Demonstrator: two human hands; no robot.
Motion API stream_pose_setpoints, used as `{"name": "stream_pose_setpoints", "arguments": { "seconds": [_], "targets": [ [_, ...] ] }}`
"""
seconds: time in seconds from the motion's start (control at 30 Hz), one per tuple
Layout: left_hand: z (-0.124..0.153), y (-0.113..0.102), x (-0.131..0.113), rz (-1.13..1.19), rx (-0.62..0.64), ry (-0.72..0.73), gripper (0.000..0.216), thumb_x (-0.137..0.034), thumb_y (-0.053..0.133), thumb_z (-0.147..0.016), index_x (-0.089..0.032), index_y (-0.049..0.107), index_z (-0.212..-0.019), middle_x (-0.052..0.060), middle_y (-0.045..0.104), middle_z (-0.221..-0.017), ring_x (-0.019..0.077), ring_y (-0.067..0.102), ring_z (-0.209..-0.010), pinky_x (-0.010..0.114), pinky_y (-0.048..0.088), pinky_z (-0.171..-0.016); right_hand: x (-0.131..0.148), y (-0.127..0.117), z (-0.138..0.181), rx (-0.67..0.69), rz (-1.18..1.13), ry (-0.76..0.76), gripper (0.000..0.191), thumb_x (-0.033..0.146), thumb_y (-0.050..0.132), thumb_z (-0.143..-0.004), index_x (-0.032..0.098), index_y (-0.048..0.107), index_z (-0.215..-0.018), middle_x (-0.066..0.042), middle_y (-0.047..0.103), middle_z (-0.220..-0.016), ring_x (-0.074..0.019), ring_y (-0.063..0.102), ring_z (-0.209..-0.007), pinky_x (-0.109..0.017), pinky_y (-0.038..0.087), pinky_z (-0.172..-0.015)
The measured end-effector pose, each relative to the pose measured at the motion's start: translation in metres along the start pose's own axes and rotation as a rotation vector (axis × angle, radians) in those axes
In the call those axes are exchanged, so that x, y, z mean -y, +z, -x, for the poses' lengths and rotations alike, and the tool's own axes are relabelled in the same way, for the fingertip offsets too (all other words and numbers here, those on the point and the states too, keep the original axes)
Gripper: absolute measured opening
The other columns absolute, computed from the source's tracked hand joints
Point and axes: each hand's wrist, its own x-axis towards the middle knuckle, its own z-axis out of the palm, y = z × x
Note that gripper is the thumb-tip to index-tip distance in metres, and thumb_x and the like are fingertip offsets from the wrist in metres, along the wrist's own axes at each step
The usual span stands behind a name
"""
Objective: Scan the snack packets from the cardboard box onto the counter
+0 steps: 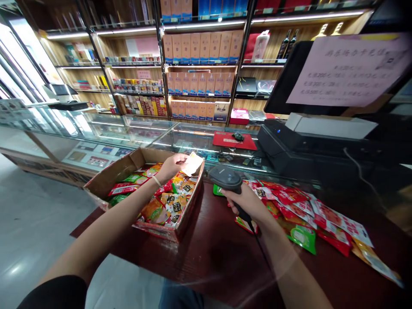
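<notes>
My left hand reaches over the right part of an open cardboard box and pinches a small pale snack packet near the box's right rim. Inside the box lie several orange, red and green snack packets. A black handheld barcode scanner is gripped in my right hand, its head turned toward the pale packet and its cable hanging down. To the right of that hand, more red and green snack packets are spread in a loose pile on the dark red table.
Behind the table runs a glass display counter, with a red mat and a computer mouse on it. A black monitor bearing a pink paper sign stands at the right. Shelves of boxed goods line the back wall.
</notes>
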Motion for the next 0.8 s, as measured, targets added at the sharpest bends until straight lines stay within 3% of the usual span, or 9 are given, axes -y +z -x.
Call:
{"name": "stream_pose_setpoints", "arguments": {
  "seconds": [0.1, 0.23, 0.43, 0.57, 0.7, 0.8],
  "targets": [
    [0.001, 0.001, -0.002, 0.02, 0.026, -0.007, 0.043, -0.033, 0.071, -0.071, -0.011, 0.063, -0.107, 0.012, 0.07, -0.105, 0.0217, 0.066, -0.095, 0.037, 0.05, -0.089, 0.0, -0.001, 0.0, 0.013, -0.018, -0.025, 0.034, 0.047, 0.066, -0.079, 0.02, 0.048, -0.067, 0.005, 0.052, -0.048, -0.0094, 0.048, -0.036, -0.02, 0.038, -0.037],
    [0.003, 0.004, -0.008, 0.094, 0.017, -0.025, 0.049, -0.037, 0.076, -0.067, -0.012, 0.06, -0.107, 0.01, 0.069, -0.101, 0.0193, 0.066, -0.089, 0.035, 0.052, -0.085, 0.004, -0.012, 0.003, -0.002, -0.038, -0.01, 0.033, 0.048, 0.068, -0.077, 0.021, 0.05, -0.077, 0.006, 0.052, -0.049, -0.0098, 0.048, -0.035, -0.02, 0.038, -0.034],
    [0.003, 0.027, -0.033, 0.021, 0.037, 0.008, 0.043, -0.039, 0.078, -0.065, -0.018, 0.058, -0.097, 0.003, 0.067, -0.091, 0.0167, 0.065, -0.084, 0.03, 0.053, -0.078, 0.017, -0.065, 0.022, -0.213, -0.159, -0.048, 0.036, 0.048, 0.072, -0.072, 0.022, 0.05, -0.085, 0.007, 0.054, -0.05, -0.0096, 0.048, -0.035, -0.019, 0.037, -0.032],
    [-0.006, 0.076, -0.047, -0.05, 0.18, 0.042, 0.037, -0.037, 0.074, -0.069, -0.018, 0.059, -0.097, 0.004, 0.067, -0.091, 0.0173, 0.065, -0.083, 0.03, 0.053, -0.076, 0.018, -0.112, 0.047, -0.39, -0.176, -0.113, 0.032, 0.047, 0.071, -0.073, 0.022, 0.051, -0.076, 0.005, 0.053, -0.05, -0.0099, 0.047, -0.035, -0.021, 0.038, -0.032],
    [-0.025, 0.147, -0.045, -0.132, 0.301, 0.094, 0.031, -0.035, 0.07, -0.071, -0.018, 0.059, -0.094, 0.003, 0.066, -0.088, 0.0168, 0.063, -0.081, 0.031, 0.052, -0.076, 0.009, -0.152, 0.072, -0.563, -0.197, -0.13, 0.029, 0.045, 0.07, -0.075, 0.023, 0.051, -0.076, 0.005, 0.052, -0.049, -0.0108, 0.047, -0.035, -0.022, 0.038, -0.032],
    [-0.041, 0.201, -0.038, -0.237, 0.365, 0.09, 0.025, -0.032, 0.067, -0.072, -0.017, 0.059, -0.09, 0.004, 0.066, -0.085, 0.0177, 0.063, -0.077, 0.031, 0.051, -0.073, -0.002, -0.177, 0.085, -0.612, -0.245, -0.126, 0.027, 0.045, 0.07, -0.074, 0.024, 0.052, -0.079, 0.005, 0.053, -0.051, -0.0109, 0.046, -0.036, -0.023, 0.04, -0.032]
  ]
}}
